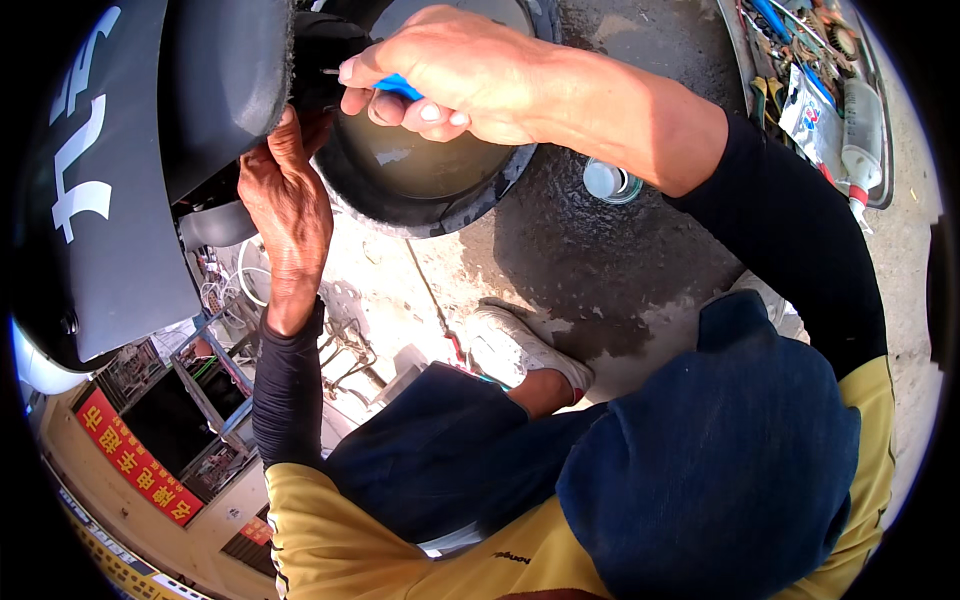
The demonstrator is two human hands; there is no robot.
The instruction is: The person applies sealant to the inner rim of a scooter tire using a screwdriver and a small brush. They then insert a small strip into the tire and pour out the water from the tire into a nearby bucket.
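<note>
My right hand (pixel 470 75) is closed around the blue handle of a screwdriver (pixel 398 87). Its thin metal shaft pokes out past my thumb, toward a dark recess at the left; what the tip meets is too dark to make out. My left hand (pixel 288 205) grips the lower edge of a black curved part (pixel 230 85), thumb upward, the other fingers partly hidden behind it. Beside that part hangs a large dark grey panel (pixel 120 200) with white markings. Below my right hand stands a round black basin (pixel 425 222) holding murky water.
A small jar with a white lid (pixel 603 180) stands on wet ground right of the basin. At far right, a tray (pixel 882 180) holds pliers, other tools and a clear bottle (pixel 861 140). My shoe (pixel 515 345) is below the basin; cables and a metal frame lie lower left.
</note>
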